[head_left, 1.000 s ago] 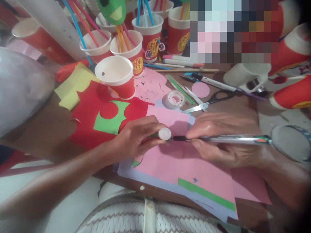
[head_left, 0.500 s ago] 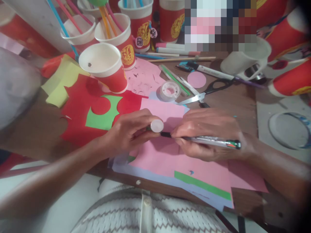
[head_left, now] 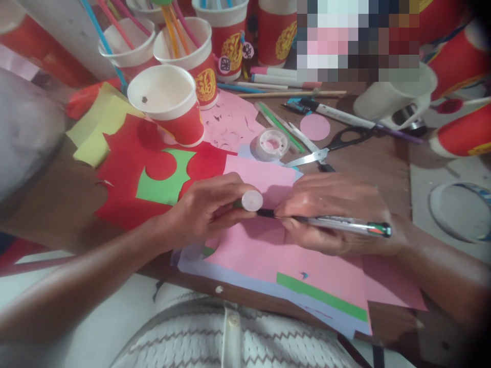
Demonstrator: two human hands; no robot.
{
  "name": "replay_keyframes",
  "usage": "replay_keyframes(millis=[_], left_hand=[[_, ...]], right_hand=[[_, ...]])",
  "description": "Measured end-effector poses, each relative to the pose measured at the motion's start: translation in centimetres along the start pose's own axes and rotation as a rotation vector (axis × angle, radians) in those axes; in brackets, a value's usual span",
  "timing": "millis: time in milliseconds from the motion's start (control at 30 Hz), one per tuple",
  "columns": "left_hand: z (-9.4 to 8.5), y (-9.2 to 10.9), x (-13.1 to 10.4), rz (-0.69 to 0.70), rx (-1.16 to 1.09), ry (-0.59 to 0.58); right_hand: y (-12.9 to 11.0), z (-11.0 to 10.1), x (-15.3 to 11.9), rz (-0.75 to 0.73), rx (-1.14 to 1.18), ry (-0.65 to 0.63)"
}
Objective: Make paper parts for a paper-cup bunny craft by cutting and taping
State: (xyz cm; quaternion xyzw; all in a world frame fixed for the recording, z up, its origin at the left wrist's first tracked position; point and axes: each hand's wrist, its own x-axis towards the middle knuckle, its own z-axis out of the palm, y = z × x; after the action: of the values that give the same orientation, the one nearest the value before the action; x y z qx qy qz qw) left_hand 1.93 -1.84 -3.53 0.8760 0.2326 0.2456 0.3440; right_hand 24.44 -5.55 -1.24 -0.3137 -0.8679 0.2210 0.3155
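Observation:
Between the thumb and fingers of my left hand (head_left: 215,204) is a small round whitish piece (head_left: 252,201), its flat face turned up. My right hand (head_left: 333,214) grips a silver and black pen (head_left: 345,223), whose dark front end points left and meets the lower edge of the round piece. Both hands are over pink paper (head_left: 245,255), which lies on pale blue paper (head_left: 230,275) with a green strip (head_left: 322,296) near the front. The pen's very tip is too small to make out.
Behind my hands lie clear tape (head_left: 272,144), scissors (head_left: 307,158), a pink disc (head_left: 315,127) and a marker (head_left: 341,113). Red-and-white cups (head_left: 180,122) stand at the back left, a white mug (head_left: 395,97) at the back right. Red paper (head_left: 126,179) lies left.
The view has shifted slightly, so most things appear a little further right. Both hands keep their hold on the round piece and the pen.

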Motion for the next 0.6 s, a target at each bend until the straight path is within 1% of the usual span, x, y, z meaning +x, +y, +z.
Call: replay_keyframes(millis=[100,267,367,600], left_hand=[[-0.13,0.22,0.05,-0.023,0.022,-0.019],[-0.20,0.37,0.08,-0.029,0.036,-0.018],[-0.15,0.34,0.06,-0.016,0.051,-0.013],[-0.14,0.24,0.16,-0.012,0.051,-0.017]], right_hand=[[0.16,-0.21,-0.09,0.021,-0.027,-0.024],[0.33,-0.26,-0.12,0.058,-0.065,0.036],[0.31,-0.31,0.01,0.100,-0.062,0.049],[0.24,-0.28,0.31,0.144,-0.055,0.082]])
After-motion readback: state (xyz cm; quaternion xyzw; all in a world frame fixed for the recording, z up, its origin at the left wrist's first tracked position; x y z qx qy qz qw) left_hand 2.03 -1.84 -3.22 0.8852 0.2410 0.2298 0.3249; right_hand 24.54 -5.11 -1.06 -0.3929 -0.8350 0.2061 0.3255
